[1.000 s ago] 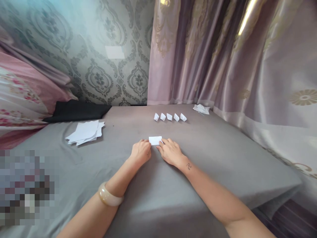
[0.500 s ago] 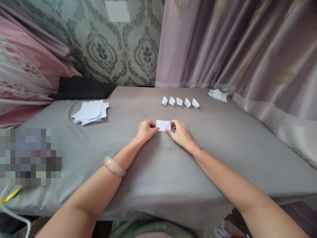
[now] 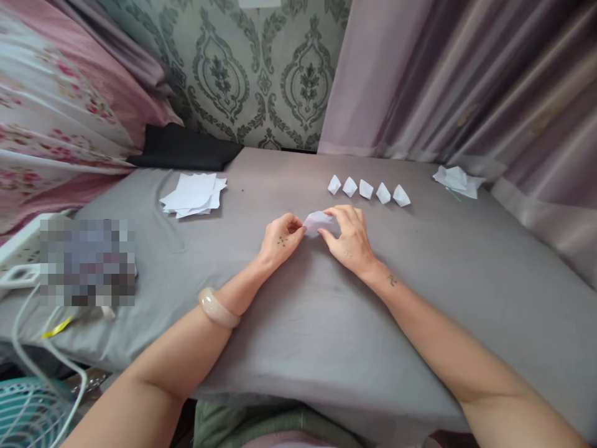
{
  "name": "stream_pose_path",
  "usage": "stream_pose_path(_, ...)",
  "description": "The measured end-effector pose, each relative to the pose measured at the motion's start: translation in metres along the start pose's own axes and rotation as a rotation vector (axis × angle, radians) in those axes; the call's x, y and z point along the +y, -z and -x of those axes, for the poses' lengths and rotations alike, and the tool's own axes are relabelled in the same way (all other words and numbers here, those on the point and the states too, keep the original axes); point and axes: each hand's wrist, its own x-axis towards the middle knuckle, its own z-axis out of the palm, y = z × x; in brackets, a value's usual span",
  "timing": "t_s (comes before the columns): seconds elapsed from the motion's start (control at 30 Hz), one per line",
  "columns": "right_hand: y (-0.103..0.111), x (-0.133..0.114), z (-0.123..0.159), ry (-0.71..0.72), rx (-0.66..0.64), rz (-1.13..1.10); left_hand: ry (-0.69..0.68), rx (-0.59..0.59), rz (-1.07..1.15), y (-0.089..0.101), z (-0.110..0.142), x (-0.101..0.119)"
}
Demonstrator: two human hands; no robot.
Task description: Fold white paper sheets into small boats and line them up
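Observation:
Between my two hands is a small piece of folded white paper (image 3: 318,221), its outline uneven. My left hand (image 3: 283,239) pinches the paper's left corner between thumb and fingers. My right hand (image 3: 349,239) curls around its right side, thumb at the lower edge and fingers over the top; part of the paper is hidden behind them. Just beyond my right hand stands a row of several small folded paper shapes (image 3: 365,189).
A stack of white sheets (image 3: 196,193) lies at the back left, near a black cloth (image 3: 186,147). More white paper (image 3: 459,180) rests at the back right. At the left are a blurred-out object (image 3: 93,261), white cables (image 3: 23,317) and a teal fan (image 3: 32,410). Grey cloth (image 3: 280,330) covers the surface.
The paper was a flat rectangle held at both ends; now it is lifted and bent out of that shape. My right hand has closed in over it. The view has shifted left.

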Motion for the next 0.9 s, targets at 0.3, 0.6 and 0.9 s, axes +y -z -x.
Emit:
stream_pose_path(0.3,-0.007,0.0,-0.002,0.101,0.027,-0.043,-0.158,0.056,-0.201,0.0,0.001,-0.007)
stream_pose_path(0.6,-0.009,-0.008,-0.001,0.219,0.065,0.031,-0.165,-0.028,-0.141,-0.002,0.007,-0.003)
stream_pose_path(0.9,0.0,-0.012,0.01,0.278,0.011,0.104,0.216,-0.135,0.289,-0.008,0.0,-0.002)
